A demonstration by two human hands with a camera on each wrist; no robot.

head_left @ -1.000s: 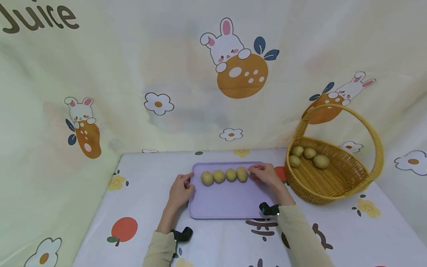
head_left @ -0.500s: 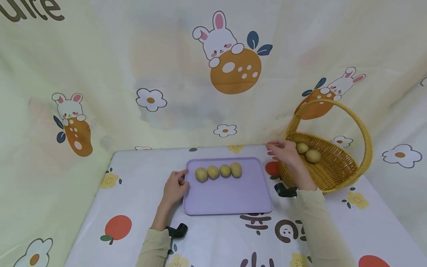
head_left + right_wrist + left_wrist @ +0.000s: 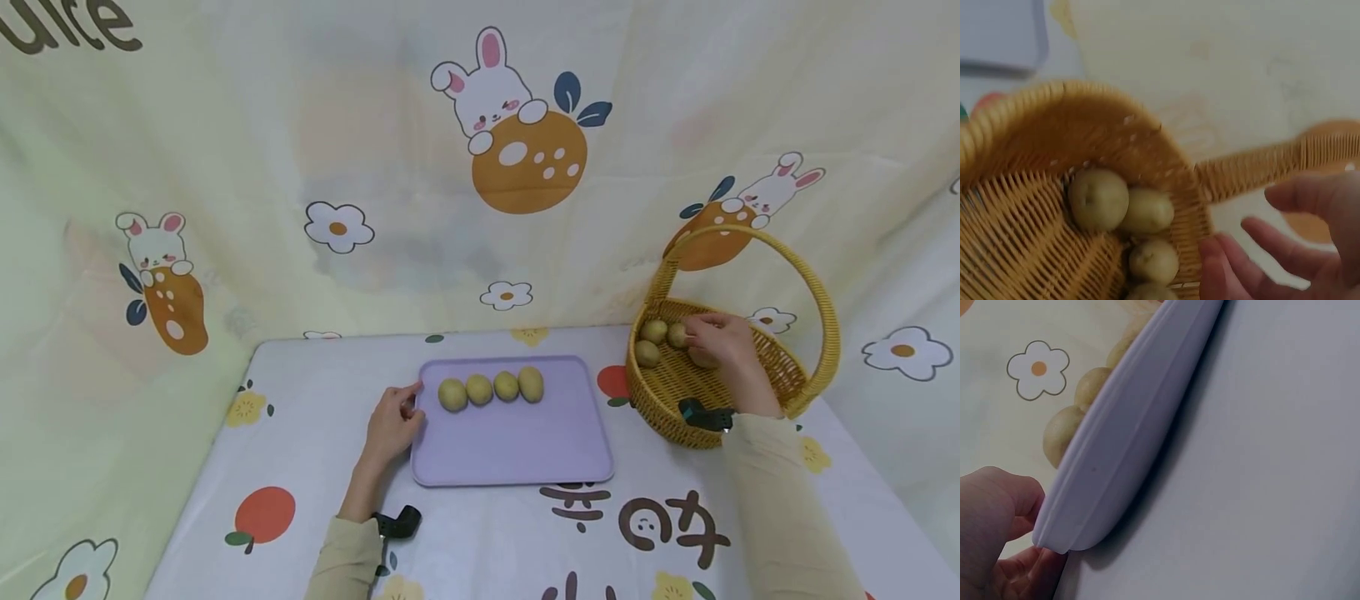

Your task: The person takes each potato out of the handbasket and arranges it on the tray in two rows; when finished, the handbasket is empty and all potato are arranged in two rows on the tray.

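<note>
Several small potatoes (image 3: pixel 506 385) stand in a row along the far half of a lilac tray (image 3: pixel 510 450). My left hand (image 3: pixel 393 425) holds the tray's left edge, thumb and fingers at the rim, as the left wrist view also shows. On the right, my right hand (image 3: pixel 723 340) is over a wicker basket (image 3: pixel 652 408), its fingers spread apart. Several more potatoes (image 3: pixel 1099 200) lie in the basket, gathered at one end. In the head view the right hand partly covers one of them; in the right wrist view its fingers (image 3: pixel 1279 250) are beside the potatoes with nothing between them.
A tall arched handle (image 3: pixel 825 308) rises over the basket. A patterned cloth (image 3: pixel 300 442) covers the table, and a printed curtain (image 3: pixel 405 150) hangs behind it. Each wrist wears a small black camera (image 3: pixel 401 522).
My right hand has moved right, from beside the last potato on the tray to over the basket. My left hand stays at the tray's edge. The head view has shifted slightly.
</note>
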